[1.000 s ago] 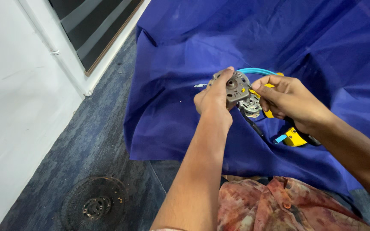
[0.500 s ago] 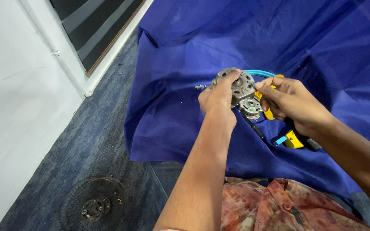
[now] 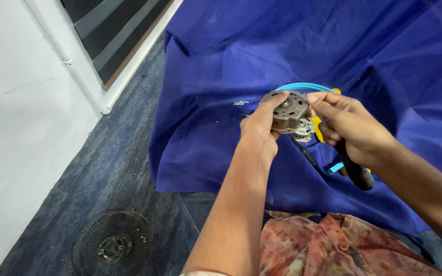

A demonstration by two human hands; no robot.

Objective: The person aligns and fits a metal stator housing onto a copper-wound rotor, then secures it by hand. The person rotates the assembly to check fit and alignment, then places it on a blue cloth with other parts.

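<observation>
Over the blue cloth spread on the floor, the person's two hands meet on a grey metal motor housing held up in the air. The left hand is closed around its near side, thumb and fingers clamped on the rim. The right hand pinches the housing's far edge with its fingertips — and the palm is wrapped around a tool with a black and yellow handle. Just below the housing lies a round silver part, with a loop of light blue cable behind. A few small screws rest on the cloth nearby. A dusty fan grille sits on the dark carpet — well apart.
</observation>
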